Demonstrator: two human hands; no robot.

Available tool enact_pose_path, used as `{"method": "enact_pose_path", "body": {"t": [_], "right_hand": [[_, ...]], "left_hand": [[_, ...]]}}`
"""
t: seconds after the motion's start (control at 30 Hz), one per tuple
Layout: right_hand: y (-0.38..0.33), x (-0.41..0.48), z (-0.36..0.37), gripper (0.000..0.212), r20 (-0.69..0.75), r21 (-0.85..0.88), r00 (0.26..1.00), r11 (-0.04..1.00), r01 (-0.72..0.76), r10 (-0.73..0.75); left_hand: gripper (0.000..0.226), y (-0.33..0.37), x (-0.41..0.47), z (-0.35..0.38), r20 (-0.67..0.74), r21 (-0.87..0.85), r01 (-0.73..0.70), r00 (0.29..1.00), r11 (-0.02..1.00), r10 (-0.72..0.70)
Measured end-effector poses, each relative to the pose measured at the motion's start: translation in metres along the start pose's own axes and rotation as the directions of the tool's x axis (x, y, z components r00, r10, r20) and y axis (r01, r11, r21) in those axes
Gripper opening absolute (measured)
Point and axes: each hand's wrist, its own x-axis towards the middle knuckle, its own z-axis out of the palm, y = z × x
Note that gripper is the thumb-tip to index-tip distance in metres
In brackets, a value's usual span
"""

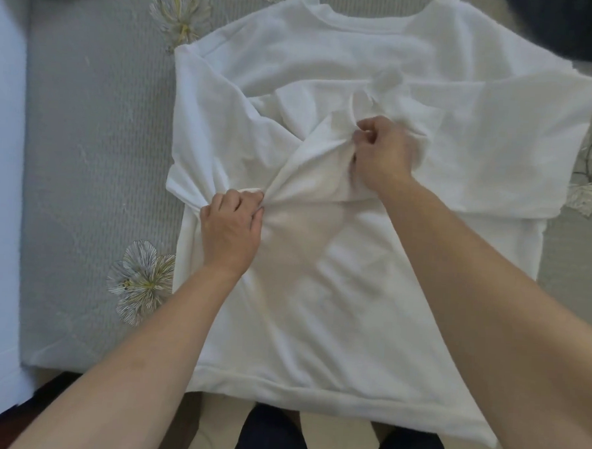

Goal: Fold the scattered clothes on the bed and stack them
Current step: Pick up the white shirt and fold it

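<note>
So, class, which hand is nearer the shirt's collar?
Right. The right hand grips bunched cloth mid-chest, below the collar; the left hand grips cloth lower, toward the left edge of the shirt.

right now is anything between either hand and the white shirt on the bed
Nothing visible does. The left hand grips bunched fabric on the left of the white shirt, and the right hand pinches a fold near its middle. The shirt lies on the bed with nothing on top of it.
</note>
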Motion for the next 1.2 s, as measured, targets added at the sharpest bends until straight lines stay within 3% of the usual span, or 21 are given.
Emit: {"method": "enact_pose_path", "body": {"t": [0.1, 0.13, 0.17, 0.23, 0.33, 0.43, 0.5, 0.57, 0.6, 0.67, 0.73, 0.77, 0.8, 0.83, 0.93, 1.03, 1.1, 1.2], "right_hand": [[0.011, -0.033, -0.017, 0.013, -0.392, 0.272, 0.916, 0.94, 0.206, -0.087], [0.023, -0.051, -0.021, 0.015, -0.448, 0.332, 0.893, 0.92, 0.208, -0.04], [0.044, -0.066, -0.021, 0.017, -0.44, 0.39, 0.896, 0.91, 0.143, 0.048], [0.084, -0.098, -0.024, 0.019, -0.309, 0.524, 0.893, 0.842, -0.128, 0.328], [0.13, -0.129, -0.034, 0.037, -0.115, 0.618, 0.801, 0.673, -0.405, 0.588], [0.145, -0.134, -0.054, 0.032, -0.054, 0.763, 0.741, 0.507, -0.402, 0.669], [0.146, -0.127, -0.072, 0.03, -0.016, 0.84, 0.695, 0.387, -0.381, 0.718], [0.148, -0.115, -0.089, 0.044, 0.017, 0.864, 0.7, 0.343, -0.37, 0.713], [0.151, -0.108, -0.093, 0.051, 0.023, 0.834, 0.727, 0.388, -0.392, 0.686], [0.155, -0.098, -0.099, 0.055, 0.055, 0.658, 0.797, 0.579, -0.482, 0.601], [0.164, -0.091, -0.103, 0.029, -0.019, 0.46, 0.878, 0.784, -0.417, 0.478], [0.167, -0.087, -0.105, 0.011, -0.117, 0.396, 0.905, 0.855, -0.336, 0.41], [0.169, -0.082, -0.108, 0.001, -0.217, 0.359, 0.914, 0.899, -0.252, 0.343], [0.169, -0.076, -0.11, 0.004, -0.302, 0.325, 0.909, 0.928, -0.185, 0.287], [0.181, -0.056, -0.109, 0.005, -0.356, 0.18, 0.908, 0.97, -0.163, 0.219], [0.183, -0.056, -0.102, 0.036, -0.457, 0.12, 0.861, 0.974, -0.191, 0.225], [0.166, -0.069, -0.097, 0.051, -0.56, -0.098, 0.828, 0.991, -0.086, 0.016], [0.165, -0.085, -0.085, 0.065, -0.328, -0.435, 0.912, 0.897, 0.085, -0.245]], "left_hand": [[0.032, 0.014, -0.004, 0.001, -0.098, -0.059, -0.01, 0.995, 0.998, 0.004], [0.029, 0.022, -0.005, 0.001, -0.107, -0.085, -0.031, 0.994, 0.996, 0.022], [0.024, 0.029, -0.006, 0.002, -0.091, -0.106, -0.045, 0.995, 0.993, 0.036], [0.022, 0.039, -0.01, 0.004, -0.01, -0.101, -0.031, 1.0, 0.994, 0.03], [0.028, 0.044, -0.011, 0.006, 0.067, 0.009, 0.063, 0.996, 0.998, -0.063], [0.025, 0.052, -0.001, 0.002, 0.051, 0.131, 0.144, 0.987, 0.981, -0.151], [0.016, 0.063, 0.006, 0.001, -0.044, 0.117, 0.076, 0.996, 0.99, -0.072], [0.024, 0.082, 0.014, 0.004, -0.068, 0.059, -0.078, 0.994, 0.995, 0.082], [0.031, 0.094, 0.02, 0.005, -0.022, 0.04, -0.144, 0.989, 0.989, 0.145], [0.051, 0.119, 0.029, 0.011, 0.224, 0.022, -0.178, 0.96, 0.984, 0.169], [0.073, 0.138, 0.038, 0.019, 0.461, 0.034, -0.122, 0.883, 0.992, 0.092], [0.079, 0.145, 0.04, 0.024, 0.505, 0.055, -0.118, 0.86, 0.992, 0.074], [0.082, 0.151, 0.041, 0.029, 0.516, 0.063, -0.121, 0.854, 0.991, 0.072], [0.084, 0.155, 0.042, 0.032, 0.518, 0.06, -0.117, 0.853, 0.991, 0.07], [0.086, 0.165, 0.042, 0.036, 0.526, 0.057, -0.088, 0.849, 0.994, 0.045], [0.079, 0.168, 0.032, 0.036, 0.414, 0.044, -0.095, 0.908, 0.994, 0.069], [0.073, 0.167, 0.019, 0.034, 0.25, 0.035, -0.101, 0.964, 0.994, 0.089], [0.072, 0.164, -0.013, 0.038, 0.2, 0.06, -0.035, 0.98, 0.998, 0.023]]}}
